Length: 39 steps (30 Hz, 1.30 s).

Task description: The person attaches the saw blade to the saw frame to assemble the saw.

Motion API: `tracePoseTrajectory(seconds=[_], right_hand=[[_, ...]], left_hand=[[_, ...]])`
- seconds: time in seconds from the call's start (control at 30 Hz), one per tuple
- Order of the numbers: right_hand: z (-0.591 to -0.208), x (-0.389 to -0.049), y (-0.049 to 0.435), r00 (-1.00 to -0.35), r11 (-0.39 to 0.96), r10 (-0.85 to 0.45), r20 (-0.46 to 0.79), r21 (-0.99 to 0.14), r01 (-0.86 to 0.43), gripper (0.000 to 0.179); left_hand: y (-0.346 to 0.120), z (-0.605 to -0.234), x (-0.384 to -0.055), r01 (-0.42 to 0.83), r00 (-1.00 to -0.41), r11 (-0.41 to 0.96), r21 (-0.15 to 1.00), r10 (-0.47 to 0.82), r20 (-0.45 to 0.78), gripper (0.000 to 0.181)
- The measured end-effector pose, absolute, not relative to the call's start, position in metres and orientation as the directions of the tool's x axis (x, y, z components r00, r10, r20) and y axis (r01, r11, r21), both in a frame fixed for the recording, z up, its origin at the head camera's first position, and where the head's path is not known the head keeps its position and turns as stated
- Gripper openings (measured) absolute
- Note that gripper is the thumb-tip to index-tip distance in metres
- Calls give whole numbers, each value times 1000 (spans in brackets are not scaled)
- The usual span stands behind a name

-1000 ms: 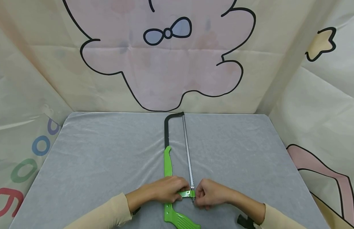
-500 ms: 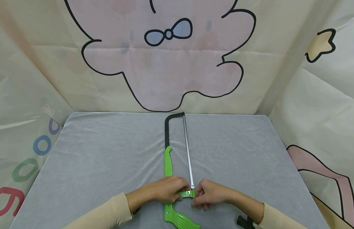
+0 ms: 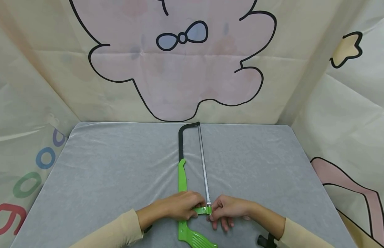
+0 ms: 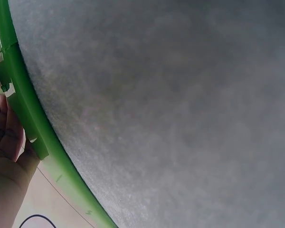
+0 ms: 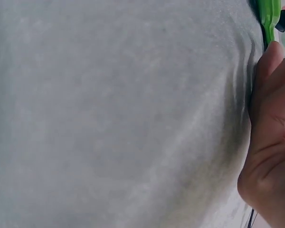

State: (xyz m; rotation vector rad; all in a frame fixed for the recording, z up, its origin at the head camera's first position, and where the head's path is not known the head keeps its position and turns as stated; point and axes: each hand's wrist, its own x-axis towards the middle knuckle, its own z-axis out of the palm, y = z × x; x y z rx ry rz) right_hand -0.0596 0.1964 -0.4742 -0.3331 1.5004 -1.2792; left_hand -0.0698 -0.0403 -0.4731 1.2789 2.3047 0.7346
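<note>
A hacksaw (image 3: 182, 175) lies lengthwise on the grey cloth, its green grip toward me and its black frame bow (image 3: 181, 143) at the far end. Along its right side runs the thin silver blade (image 3: 203, 162). My left hand (image 3: 184, 204) grips the green frame beside the short crosspiece (image 3: 203, 210); in the left wrist view its fingers lie against the green part. At the crosspiece's right end, the thumb and forefinger of my right hand (image 3: 230, 208) pinch the small metal tension screw, mostly hidden by the fingertips. The other right fingers hang loosely below.
Grey cloth (image 3: 117, 165) covers the table, whose back edge meets a printed fabric wall (image 3: 179, 79). Similar fabric walls stand on the left and right. A black strap piece (image 3: 265, 241) shows at my right wrist.
My right fingers have turned at the screw: curled in before, the lower ones now open out downward. The left hand and the hacksaw stay in place.
</note>
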Motion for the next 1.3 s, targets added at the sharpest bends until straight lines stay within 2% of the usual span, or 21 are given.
tracePoseTrajectory(seconds=[0.3, 0.8, 0.93, 1.03, 1.17, 1.3], right_hand=[[-477, -61, 199, -340, 362, -770, -540, -808, 464, 28], [-480, -64, 200, -352, 380, -778, -521, -835, 397, 20], [-475, -64, 199, -393, 410, -766, -509, -857, 311, 16], [-467, -64, 197, -455, 461, -738, -498, -865, 199, 16], [-456, -61, 193, -555, 555, -675, -487, -830, 54, 32], [-453, -57, 187, -643, 612, -619, -451, -790, -35, 47]], left_hand=[[-40, -473, -70, 645, -505, 449, 618, 858, -96, 27], [-39, -476, -71, 651, -494, 436, 621, 865, -90, 27], [-39, -476, -71, 656, -496, 440, 614, 864, -89, 27], [-40, -476, -70, 662, -497, 442, 606, 863, -86, 27], [-40, -476, -71, 669, -496, 440, 599, 864, -80, 27], [-40, -476, -71, 672, -491, 434, 600, 868, -77, 28]])
